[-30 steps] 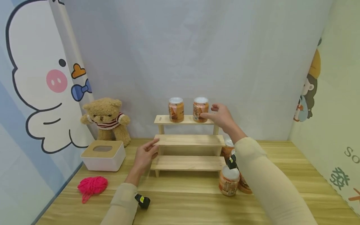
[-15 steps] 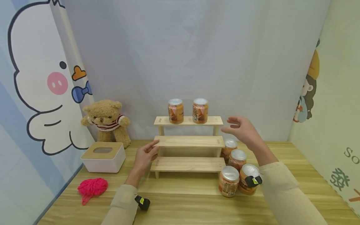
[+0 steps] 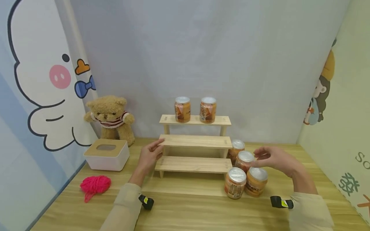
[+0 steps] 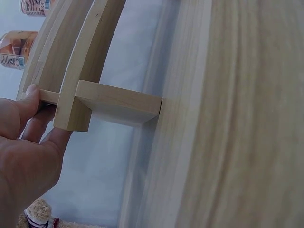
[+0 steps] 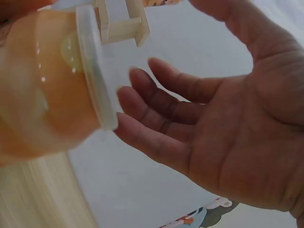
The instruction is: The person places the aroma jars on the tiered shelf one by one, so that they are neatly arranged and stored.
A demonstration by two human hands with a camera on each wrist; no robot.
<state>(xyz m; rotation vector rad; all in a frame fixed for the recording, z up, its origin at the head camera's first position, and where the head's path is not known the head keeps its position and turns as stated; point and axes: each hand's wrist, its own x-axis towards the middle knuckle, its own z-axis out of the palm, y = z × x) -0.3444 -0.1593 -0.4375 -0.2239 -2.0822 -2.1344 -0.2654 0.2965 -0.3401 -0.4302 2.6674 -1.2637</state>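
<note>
On the table stands a three-step wooden stand [image 3: 196,141]. My left hand [image 3: 148,158] holds the left end of its middle step; in the left wrist view the thumb [image 4: 31,97] lies along the wood and fingers curl beneath. Two orange cans, one left [image 3: 182,111] and one right [image 3: 207,112], sit upright on the top step. My right hand [image 3: 277,160], loosely bent and holding nothing, is over the group of several cans [image 3: 256,185] right of the stand. In the right wrist view a can [image 5: 52,90] with a pale lid is close to its fingertips.
To the left are a tissue box [image 3: 107,158] with a wooden lid, a pink yarn ball [image 3: 95,185] and a teddy bear [image 3: 111,118]. A grey curtain [image 3: 185,57] hangs behind, and a printed panel [image 3: 341,134] borders the right side.
My right hand has come away from the right can on the top step and moved down and right to the grouped cans. The left hand stays on the stand.
</note>
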